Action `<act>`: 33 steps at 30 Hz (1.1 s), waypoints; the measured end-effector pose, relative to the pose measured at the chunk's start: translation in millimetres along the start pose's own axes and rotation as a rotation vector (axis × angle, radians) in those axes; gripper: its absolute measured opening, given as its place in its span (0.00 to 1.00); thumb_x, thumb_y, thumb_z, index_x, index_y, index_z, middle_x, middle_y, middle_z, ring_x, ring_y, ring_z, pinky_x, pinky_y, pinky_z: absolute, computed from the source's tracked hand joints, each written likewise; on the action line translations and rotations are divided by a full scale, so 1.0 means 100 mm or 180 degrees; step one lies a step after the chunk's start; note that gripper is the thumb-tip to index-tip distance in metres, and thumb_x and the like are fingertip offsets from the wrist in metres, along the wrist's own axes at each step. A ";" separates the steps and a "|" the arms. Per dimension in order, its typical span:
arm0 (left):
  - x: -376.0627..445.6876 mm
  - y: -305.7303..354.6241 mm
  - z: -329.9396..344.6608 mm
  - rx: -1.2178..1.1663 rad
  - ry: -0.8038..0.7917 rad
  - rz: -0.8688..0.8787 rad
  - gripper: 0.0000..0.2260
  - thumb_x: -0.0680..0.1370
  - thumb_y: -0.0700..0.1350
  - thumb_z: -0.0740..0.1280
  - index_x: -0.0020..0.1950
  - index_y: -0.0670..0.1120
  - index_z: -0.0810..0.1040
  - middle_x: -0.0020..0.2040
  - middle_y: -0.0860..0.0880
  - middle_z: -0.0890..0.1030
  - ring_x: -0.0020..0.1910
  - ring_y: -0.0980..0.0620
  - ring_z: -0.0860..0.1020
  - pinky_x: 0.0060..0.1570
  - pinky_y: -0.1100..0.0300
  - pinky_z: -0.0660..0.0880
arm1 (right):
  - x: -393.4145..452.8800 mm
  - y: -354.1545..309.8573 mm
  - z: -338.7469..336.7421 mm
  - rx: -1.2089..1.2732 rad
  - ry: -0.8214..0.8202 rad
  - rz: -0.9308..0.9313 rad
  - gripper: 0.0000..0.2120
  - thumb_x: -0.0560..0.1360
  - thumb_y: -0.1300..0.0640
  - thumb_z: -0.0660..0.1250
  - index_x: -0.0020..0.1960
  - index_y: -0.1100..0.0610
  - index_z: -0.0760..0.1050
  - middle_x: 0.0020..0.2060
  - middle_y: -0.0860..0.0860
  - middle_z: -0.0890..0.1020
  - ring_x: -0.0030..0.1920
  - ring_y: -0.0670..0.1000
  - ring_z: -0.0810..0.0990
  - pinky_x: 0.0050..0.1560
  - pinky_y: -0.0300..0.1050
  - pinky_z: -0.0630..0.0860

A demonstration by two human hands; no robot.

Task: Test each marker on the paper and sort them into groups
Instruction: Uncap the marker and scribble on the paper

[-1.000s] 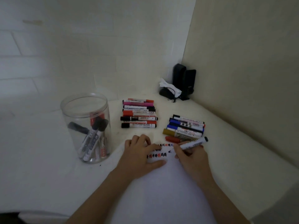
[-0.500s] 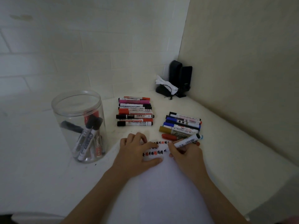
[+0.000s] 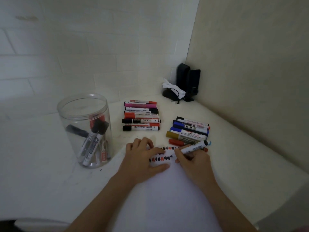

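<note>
A white sheet of paper (image 3: pixel 167 195) lies in front of me, with rows of red and black test marks near its far edge. My right hand (image 3: pixel 194 162) grips a white marker (image 3: pixel 194 148) with a blue end, its tip touching the paper beside the marks. My left hand (image 3: pixel 142 159) rests flat on the paper, fingers spread, holding it down. One group of markers (image 3: pixel 141 115) lies in a row behind my left hand. A second group (image 3: pixel 189 130) lies behind my right hand. A clear plastic jar (image 3: pixel 85 129) at the left holds several more markers.
Black speakers (image 3: pixel 188 81) and a dark object with crumpled white paper (image 3: pixel 173 91) stand in the far corner. A tiled wall runs behind, and a beige wall closes the right side. The white table's edge falls away at lower right.
The marker tip has moved slightly along the row of marks while writing. My left hand keeps its place on the paper. The view shifted a little.
</note>
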State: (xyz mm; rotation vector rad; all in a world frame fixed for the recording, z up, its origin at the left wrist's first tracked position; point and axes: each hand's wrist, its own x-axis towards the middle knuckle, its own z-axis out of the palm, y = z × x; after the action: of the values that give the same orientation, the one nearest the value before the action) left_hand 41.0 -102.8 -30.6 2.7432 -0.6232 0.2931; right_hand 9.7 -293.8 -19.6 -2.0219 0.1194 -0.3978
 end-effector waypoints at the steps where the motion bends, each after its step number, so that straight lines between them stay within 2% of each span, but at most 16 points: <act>1: 0.00 0.00 0.00 0.0022 0.0005 0.0008 0.33 0.67 0.77 0.48 0.65 0.64 0.71 0.58 0.57 0.67 0.59 0.55 0.64 0.61 0.54 0.61 | 0.00 0.00 0.00 0.0023 -0.0028 0.0017 0.05 0.74 0.60 0.71 0.41 0.60 0.81 0.31 0.45 0.82 0.30 0.37 0.80 0.31 0.27 0.73; 7: -0.02 0.01 -0.01 0.0001 -0.0007 0.0007 0.31 0.68 0.76 0.49 0.65 0.64 0.70 0.58 0.57 0.66 0.59 0.56 0.63 0.62 0.53 0.61 | 0.01 0.00 0.00 -0.0072 0.0024 0.0036 0.05 0.74 0.59 0.71 0.40 0.59 0.80 0.31 0.45 0.82 0.31 0.36 0.80 0.33 0.26 0.72; 10: -0.04 0.01 -0.04 -0.0052 -0.0032 -0.0009 0.29 0.69 0.74 0.49 0.65 0.64 0.70 0.57 0.57 0.66 0.58 0.56 0.63 0.61 0.54 0.61 | 0.01 0.00 0.01 -0.0063 0.0042 0.0036 0.07 0.74 0.60 0.72 0.37 0.57 0.80 0.30 0.48 0.82 0.31 0.41 0.81 0.32 0.29 0.74; 12: -0.04 0.02 -0.06 -0.0192 0.0016 -0.0092 0.27 0.71 0.72 0.53 0.66 0.62 0.70 0.57 0.56 0.66 0.58 0.55 0.64 0.59 0.57 0.60 | 0.00 -0.01 0.00 -0.0037 0.0041 0.0067 0.09 0.73 0.61 0.72 0.35 0.57 0.78 0.30 0.50 0.82 0.30 0.41 0.79 0.30 0.30 0.73; 15: -0.12 0.04 -0.07 -0.0438 0.0351 -0.0497 0.21 0.76 0.60 0.64 0.67 0.56 0.71 0.58 0.52 0.67 0.58 0.54 0.63 0.58 0.60 0.62 | -0.02 -0.02 -0.01 -0.0047 0.0025 0.0061 0.09 0.73 0.62 0.72 0.34 0.58 0.76 0.28 0.51 0.79 0.26 0.42 0.76 0.27 0.32 0.71; 18: -0.23 0.03 -0.07 -0.0525 0.0486 -0.0841 0.16 0.79 0.52 0.63 0.65 0.49 0.74 0.57 0.50 0.69 0.55 0.54 0.65 0.57 0.65 0.64 | -0.02 -0.03 -0.02 0.0009 0.0001 0.0092 0.09 0.73 0.59 0.72 0.37 0.63 0.77 0.29 0.55 0.80 0.28 0.44 0.76 0.29 0.40 0.74; 20: -0.27 0.01 -0.08 -0.0672 0.0357 -0.0877 0.12 0.80 0.49 0.62 0.61 0.46 0.77 0.52 0.50 0.70 0.49 0.55 0.68 0.51 0.68 0.64 | -0.01 -0.03 -0.04 0.0139 0.0054 0.0153 0.10 0.73 0.58 0.72 0.38 0.63 0.78 0.32 0.58 0.81 0.32 0.53 0.79 0.33 0.50 0.76; 21: -0.26 0.00 -0.10 -0.0759 0.0330 -0.0867 0.11 0.80 0.47 0.63 0.59 0.46 0.78 0.50 0.51 0.70 0.47 0.56 0.69 0.47 0.70 0.64 | 0.00 -0.03 -0.06 0.0257 0.0077 0.0179 0.08 0.73 0.57 0.73 0.38 0.60 0.78 0.31 0.56 0.81 0.32 0.54 0.79 0.33 0.50 0.76; 23: -0.23 0.01 -0.13 -0.0984 0.0415 -0.0858 0.09 0.80 0.45 0.64 0.57 0.46 0.80 0.49 0.52 0.72 0.45 0.56 0.71 0.43 0.73 0.64 | -0.01 -0.04 -0.08 0.0537 0.0099 0.0243 0.07 0.73 0.58 0.73 0.38 0.53 0.78 0.30 0.48 0.81 0.31 0.50 0.78 0.33 0.44 0.74; 25: -0.17 0.06 -0.18 -0.1371 0.0531 -0.0844 0.08 0.79 0.45 0.65 0.56 0.48 0.80 0.49 0.52 0.75 0.46 0.57 0.73 0.46 0.74 0.65 | -0.02 -0.08 -0.09 0.0658 0.0106 0.0289 0.05 0.73 0.58 0.73 0.40 0.51 0.79 0.30 0.48 0.82 0.30 0.48 0.77 0.31 0.41 0.74; 29: -0.09 0.22 -0.18 -0.1985 0.0463 -0.0608 0.06 0.78 0.45 0.66 0.54 0.54 0.78 0.50 0.57 0.79 0.50 0.62 0.76 0.55 0.68 0.71 | -0.01 -0.18 -0.13 0.0965 -0.0077 0.0518 0.02 0.73 0.59 0.73 0.46 0.56 0.81 0.38 0.52 0.86 0.33 0.49 0.80 0.30 0.40 0.75; 31: -0.10 0.22 -0.14 -0.2024 0.0463 -0.0502 0.07 0.78 0.45 0.67 0.54 0.54 0.78 0.51 0.59 0.80 0.50 0.65 0.76 0.54 0.73 0.69 | 0.01 -0.21 -0.17 0.1042 -0.0177 0.0624 0.07 0.73 0.58 0.73 0.50 0.58 0.82 0.41 0.51 0.86 0.36 0.47 0.81 0.32 0.39 0.76; 33: -0.12 0.18 -0.11 -0.2068 0.0533 -0.0501 0.08 0.78 0.45 0.68 0.55 0.53 0.79 0.51 0.60 0.80 0.50 0.67 0.75 0.52 0.78 0.67 | 0.00 -0.23 -0.19 0.1130 -0.0233 0.0714 0.09 0.74 0.55 0.72 0.52 0.58 0.82 0.39 0.52 0.85 0.35 0.45 0.80 0.32 0.38 0.76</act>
State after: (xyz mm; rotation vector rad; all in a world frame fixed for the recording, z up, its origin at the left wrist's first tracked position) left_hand 21.0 -109.8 -18.6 2.1015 -0.3683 0.2288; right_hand 1.4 -298.6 8.6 -1.6498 0.2127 -0.1864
